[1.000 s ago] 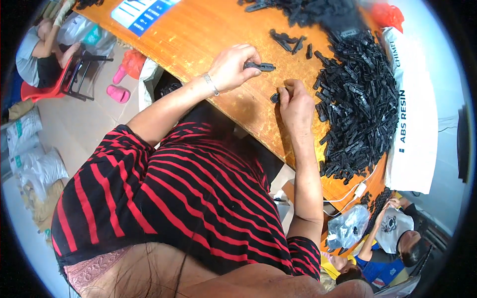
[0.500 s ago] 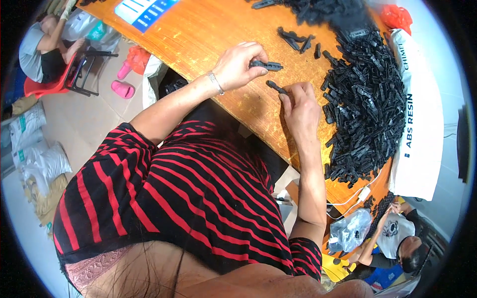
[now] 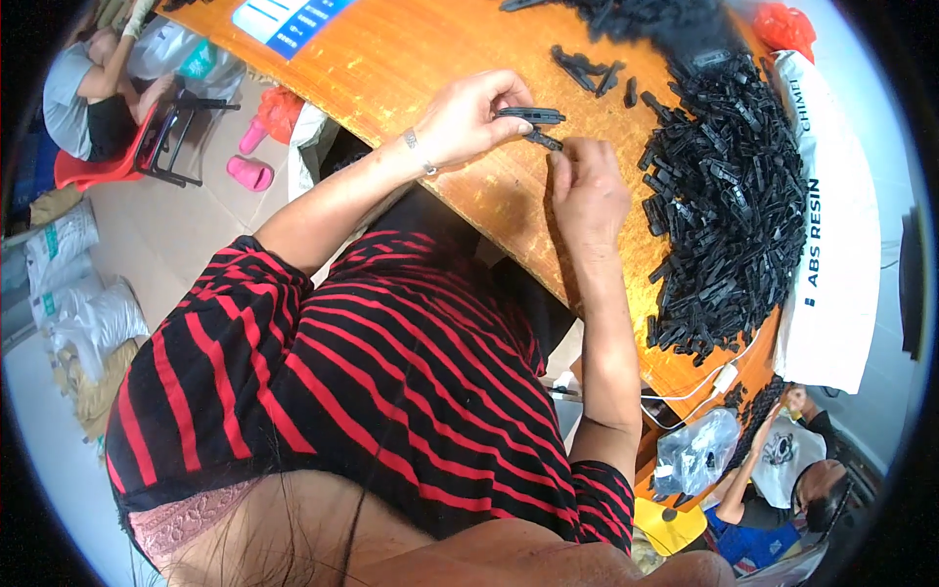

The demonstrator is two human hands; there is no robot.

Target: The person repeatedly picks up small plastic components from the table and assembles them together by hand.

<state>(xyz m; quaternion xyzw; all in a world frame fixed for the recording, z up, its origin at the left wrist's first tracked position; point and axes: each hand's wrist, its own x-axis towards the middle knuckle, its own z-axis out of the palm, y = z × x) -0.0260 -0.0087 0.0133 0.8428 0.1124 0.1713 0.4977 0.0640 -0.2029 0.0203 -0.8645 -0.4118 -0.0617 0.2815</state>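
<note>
My left hand (image 3: 476, 121) pinches a long, slotted black plastic part (image 3: 538, 114) between thumb and fingers, just above the wooden table. In my right hand (image 3: 594, 188), thumb and fingertips are closed on the near end of a thinner black plastic strip (image 3: 544, 140). The strip's far end lies right below the slotted part, by my left thumb; whether the two pieces touch I cannot tell. A large heap of similar black plastic parts (image 3: 724, 205) covers the table to the right of my right hand.
The wooden table (image 3: 411, 59) carries a few loose black pieces (image 3: 584, 70) beyond my hands and a blue-and-white sheet (image 3: 284, 22). A white sack (image 3: 831, 235) borders the heap. A white cable (image 3: 685, 396) runs near a clear bag (image 3: 693, 452). Two other people sit nearby, left and lower right.
My right hand has brought the thin strip up and left, close under the slotted part. My left hand has tilted the slotted part slightly and stays near the same spot.
</note>
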